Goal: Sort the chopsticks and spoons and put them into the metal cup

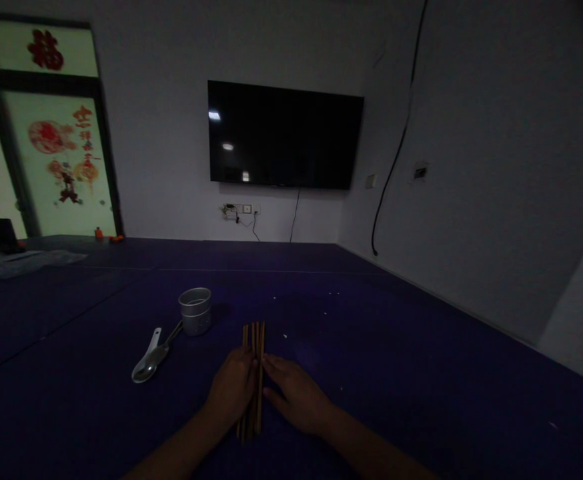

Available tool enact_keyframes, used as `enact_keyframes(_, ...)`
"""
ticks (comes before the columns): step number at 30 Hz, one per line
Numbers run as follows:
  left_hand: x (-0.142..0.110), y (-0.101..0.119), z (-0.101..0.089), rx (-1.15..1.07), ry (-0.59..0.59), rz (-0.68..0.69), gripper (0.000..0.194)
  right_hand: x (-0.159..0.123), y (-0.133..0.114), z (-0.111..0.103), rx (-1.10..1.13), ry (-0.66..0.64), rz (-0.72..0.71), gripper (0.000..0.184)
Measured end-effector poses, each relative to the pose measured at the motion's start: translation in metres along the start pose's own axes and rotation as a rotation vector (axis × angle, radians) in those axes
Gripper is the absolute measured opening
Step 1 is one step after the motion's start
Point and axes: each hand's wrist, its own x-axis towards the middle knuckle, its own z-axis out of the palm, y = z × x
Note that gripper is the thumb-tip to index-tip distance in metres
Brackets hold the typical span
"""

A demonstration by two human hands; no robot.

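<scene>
Several brown wooden chopsticks [259, 407] lie side by side on the dark blue surface, pointing away from me, with small gaps among them. My left hand [231, 387] is closed over the left part of the bunch and covers its middle. From the right side, my right hand [299, 399] touches the outermost chopstick with its fingertips, the fingers stretched out and the thumb apart. To the left of my hands stands a grey metal cup [195, 312]. Beside it a metal spoon [159, 357] rests partly over a white spoon [154, 339].
The dark blue surface [371, 320] reaches the walls and bears small white scraps. A clear plastic sheet [36, 263] and dark items lie at far left. Small orange objects [99, 233] sit by the door. A black cable [396, 157] hangs at right; a television [286, 137] is wall-mounted.
</scene>
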Motion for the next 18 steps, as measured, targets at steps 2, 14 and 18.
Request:
enact_keyframes(2, 0.000, -0.001, 0.000, -0.009, 0.015, -0.008, 0.031, 0.000, 0.000, 0.000, 0.002, -0.007, -0.016, 0.051)
enact_keyframes(14, 0.000, -0.010, 0.006, -0.052, -0.036, -0.022, 0.038, -0.002, 0.001, 0.001, -0.016, -0.007, 0.009, 0.047)
enact_keyframes(18, 0.000, -0.011, 0.006, -0.027, -0.017, -0.001, 0.038, -0.004, 0.002, 0.000, -0.014, -0.036, 0.003, 0.049)
